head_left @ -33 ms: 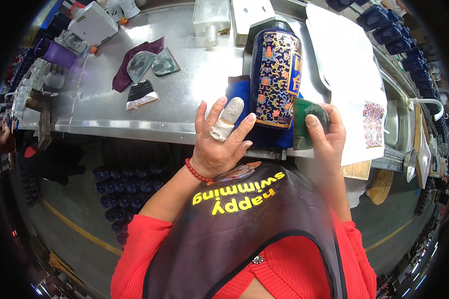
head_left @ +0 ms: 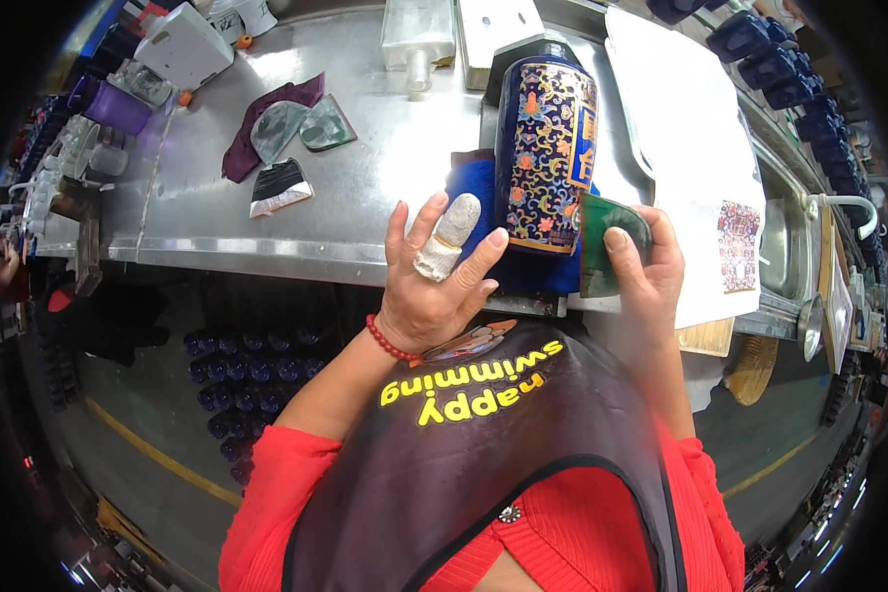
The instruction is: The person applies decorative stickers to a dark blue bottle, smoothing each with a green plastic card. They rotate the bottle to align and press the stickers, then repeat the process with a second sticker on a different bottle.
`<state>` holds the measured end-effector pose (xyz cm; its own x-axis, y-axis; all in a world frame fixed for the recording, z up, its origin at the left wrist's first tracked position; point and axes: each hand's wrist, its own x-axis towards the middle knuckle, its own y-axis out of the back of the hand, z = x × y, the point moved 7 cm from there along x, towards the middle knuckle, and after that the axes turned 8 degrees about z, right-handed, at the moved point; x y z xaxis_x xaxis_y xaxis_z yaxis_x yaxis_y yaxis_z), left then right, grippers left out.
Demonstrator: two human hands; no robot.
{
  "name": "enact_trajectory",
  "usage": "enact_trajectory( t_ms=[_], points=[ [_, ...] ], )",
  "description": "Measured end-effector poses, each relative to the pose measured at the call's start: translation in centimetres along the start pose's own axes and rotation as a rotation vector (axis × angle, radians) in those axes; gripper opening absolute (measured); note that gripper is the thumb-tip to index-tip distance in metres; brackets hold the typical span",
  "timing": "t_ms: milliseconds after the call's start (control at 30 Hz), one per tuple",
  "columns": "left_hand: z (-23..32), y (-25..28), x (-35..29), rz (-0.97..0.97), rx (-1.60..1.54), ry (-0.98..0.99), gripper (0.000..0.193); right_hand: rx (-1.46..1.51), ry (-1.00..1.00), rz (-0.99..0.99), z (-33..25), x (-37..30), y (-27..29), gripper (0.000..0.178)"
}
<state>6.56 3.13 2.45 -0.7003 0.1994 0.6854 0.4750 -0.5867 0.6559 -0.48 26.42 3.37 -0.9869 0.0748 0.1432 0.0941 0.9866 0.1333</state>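
A dark blue bottle (head_left: 543, 158) with a colourful floral and gold wrap lies on its side, its neck pointing away from me. Blue cloth (head_left: 474, 178) is under and beside it. My left hand (head_left: 439, 261) is open with fingers spread, a grey finger cot on one of them. Its index fingertip is at the lower left corner of the bottle's base; whether it touches, I cannot tell. My right hand (head_left: 651, 266) grips a flat dark green scraper (head_left: 597, 242) between thumb and fingers, its straight edge against or very near the bottle's lower right side.
Two greenish scraper-like pieces (head_left: 328, 126), a purple cloth (head_left: 239, 148) and a black-and-white piece (head_left: 280, 187) lie on the metal table (head_left: 197, 212). A clear bottle (head_left: 417, 44) stands behind. White sheets (head_left: 686, 128) cover the right side, beside a sink (head_left: 787, 237).
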Motion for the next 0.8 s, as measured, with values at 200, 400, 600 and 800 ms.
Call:
enact_trajectory(
  t_ms=[200,400,600,800],
  points=[
    [0.0,0.5,0.4,0.008,0.015,0.006,0.046,0.018,0.002,-0.006,-0.2,0.1,-0.1,0.021],
    [1.1,-0.8,1.0,-0.081,0.007,-0.040,0.056,-0.056,0.033,-0.009,0.2,0.2,0.1,0.022],
    [0.9,0.5,2.4,-0.003,0.012,0.008,0.062,0.013,-0.010,0.026,-0.4,0.6,0.0,0.021],
    [2.5,-1.0,6.4,-0.104,0.023,-0.029,0.082,-0.063,0.123,-0.161,-2.2,3.5,-2.6,0.022]
  ],
)
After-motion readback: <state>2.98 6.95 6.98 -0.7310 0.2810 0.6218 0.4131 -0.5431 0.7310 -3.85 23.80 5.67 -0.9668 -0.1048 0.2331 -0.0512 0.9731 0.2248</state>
